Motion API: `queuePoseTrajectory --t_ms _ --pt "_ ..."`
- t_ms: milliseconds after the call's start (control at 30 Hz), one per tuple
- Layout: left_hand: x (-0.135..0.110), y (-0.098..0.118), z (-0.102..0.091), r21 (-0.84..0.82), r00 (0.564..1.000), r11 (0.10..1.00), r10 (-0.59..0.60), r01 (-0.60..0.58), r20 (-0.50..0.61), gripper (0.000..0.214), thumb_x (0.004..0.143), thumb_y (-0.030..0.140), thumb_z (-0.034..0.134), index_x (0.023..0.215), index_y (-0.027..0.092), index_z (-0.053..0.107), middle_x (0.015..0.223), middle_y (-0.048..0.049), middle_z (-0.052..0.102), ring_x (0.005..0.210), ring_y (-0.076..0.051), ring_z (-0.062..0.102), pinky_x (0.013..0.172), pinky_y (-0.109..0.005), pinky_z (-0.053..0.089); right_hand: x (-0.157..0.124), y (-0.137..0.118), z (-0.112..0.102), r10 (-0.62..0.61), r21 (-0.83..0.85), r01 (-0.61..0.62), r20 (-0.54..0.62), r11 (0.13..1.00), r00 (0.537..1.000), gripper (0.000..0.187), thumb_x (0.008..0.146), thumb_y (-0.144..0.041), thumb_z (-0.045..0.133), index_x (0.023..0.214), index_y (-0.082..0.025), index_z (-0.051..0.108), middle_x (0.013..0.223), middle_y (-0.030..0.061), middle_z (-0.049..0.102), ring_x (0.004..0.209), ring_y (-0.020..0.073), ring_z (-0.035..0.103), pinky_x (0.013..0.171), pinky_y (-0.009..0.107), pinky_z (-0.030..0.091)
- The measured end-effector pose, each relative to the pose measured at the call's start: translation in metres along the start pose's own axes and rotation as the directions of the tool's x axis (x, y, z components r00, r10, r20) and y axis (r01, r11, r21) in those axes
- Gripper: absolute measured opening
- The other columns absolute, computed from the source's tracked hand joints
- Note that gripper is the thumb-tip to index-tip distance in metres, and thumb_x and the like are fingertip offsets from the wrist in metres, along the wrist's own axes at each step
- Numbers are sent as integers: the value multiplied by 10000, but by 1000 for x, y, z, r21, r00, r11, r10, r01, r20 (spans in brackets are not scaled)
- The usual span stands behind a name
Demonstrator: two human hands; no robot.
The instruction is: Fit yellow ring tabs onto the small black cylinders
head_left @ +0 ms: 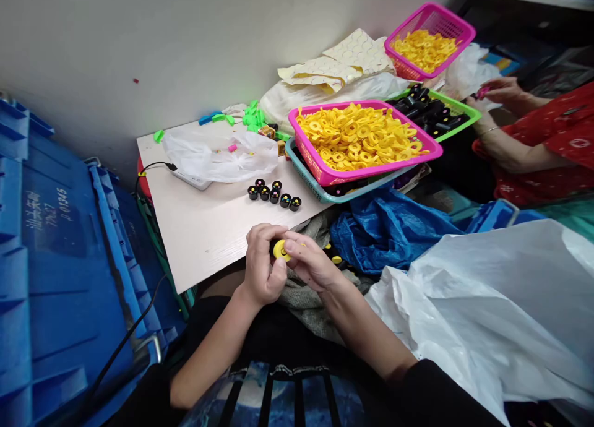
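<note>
My left hand [260, 269] is wrapped round a small black part, mostly hidden by the fingers. My right hand [314, 263] pinches a yellow plastic ring [279, 250] with a tab against the end of that part; whether it is seated there I cannot tell. Both hands are close together over my lap, just off the table's front edge. Beyond them, several short black cylinders [275, 196] with yellow or pink centres stand grouped on the white table [208, 229]. A pink basket [320, 174] heaped with yellow rings [357, 136] rests on a blue-grey basket [325, 196].
A green basket [457, 127] holds black parts, and another pink basket [413, 74] holds yellow pieces. A co-worker's hands [501, 93] work at the right. Blue crates [74, 260] stand left; a white sack [487, 297] and blue bag [385, 229] lie right. A plastic bag [223, 158] covers part of the table.
</note>
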State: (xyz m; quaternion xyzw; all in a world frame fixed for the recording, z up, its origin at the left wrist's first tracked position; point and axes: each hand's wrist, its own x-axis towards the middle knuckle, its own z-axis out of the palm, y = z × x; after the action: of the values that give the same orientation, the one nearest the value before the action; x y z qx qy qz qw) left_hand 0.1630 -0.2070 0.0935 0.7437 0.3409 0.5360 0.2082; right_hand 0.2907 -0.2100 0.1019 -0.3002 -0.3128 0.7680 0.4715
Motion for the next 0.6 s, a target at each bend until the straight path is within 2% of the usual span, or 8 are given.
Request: queuePoseTrajectory --t_ms 100,233,367,467,533,600 --pt "-1 -3 0 -1 1000 1000 24 -24 -6 365 911 376 390 1218 198 472 997 -79 545 985 -233 506 871 -395 428 -1 2 -1 3 39 -3 12 999 1000 345 698 -449 764 914 -189 698 817 16 583 748 140 517 679 235 454" --pt "3 -1 -4 137 992 984 106 -114 70 427 887 368 401 1275 198 451 964 -77 572 973 -243 508 891 -409 391 -3 1 -5 64 62 -70 88 996 994 354 702 -466 744 931 -203 684 839 22 571 738 150 507 673 253 454" --pt "7 1 -2 170 980 968 169 -185 102 485 887 369 397 1336 188 425 1008 -89 567 980 -241 508 890 -407 389 -2 5 -2 -2 24 2 -23 1000 1000 366 658 -500 779 850 -203 683 757 7 531 668 135 451 604 235 407" --pt "6 0 3 117 988 983 134 -143 80 482 899 375 403 1349 203 425 1022 -89 558 986 -241 515 884 -412 413 -1 7 0 -40 -21 38 -100 999 994 431 644 -589 760 824 -205 679 698 4 498 644 146 434 574 249 397" --pt "4 -1 4 47 994 996 72 -76 84 501 904 391 416 1373 216 402 1021 -89 562 1000 -248 523 890 -426 425 -1 5 -1 -26 -36 23 -71 999 997 443 660 -608 743 840 -209 677 703 6 507 651 151 453 591 258 413" --pt "3 -4 2 -39 994 998 -37 42 105 504 900 444 438 1356 229 417 1027 -90 564 1028 -255 528 899 -431 436 -2 2 -5 21 -6 -21 4 1000 1000 429 675 -594 741 876 -221 675 756 15 545 711 162 503 654 268 448"
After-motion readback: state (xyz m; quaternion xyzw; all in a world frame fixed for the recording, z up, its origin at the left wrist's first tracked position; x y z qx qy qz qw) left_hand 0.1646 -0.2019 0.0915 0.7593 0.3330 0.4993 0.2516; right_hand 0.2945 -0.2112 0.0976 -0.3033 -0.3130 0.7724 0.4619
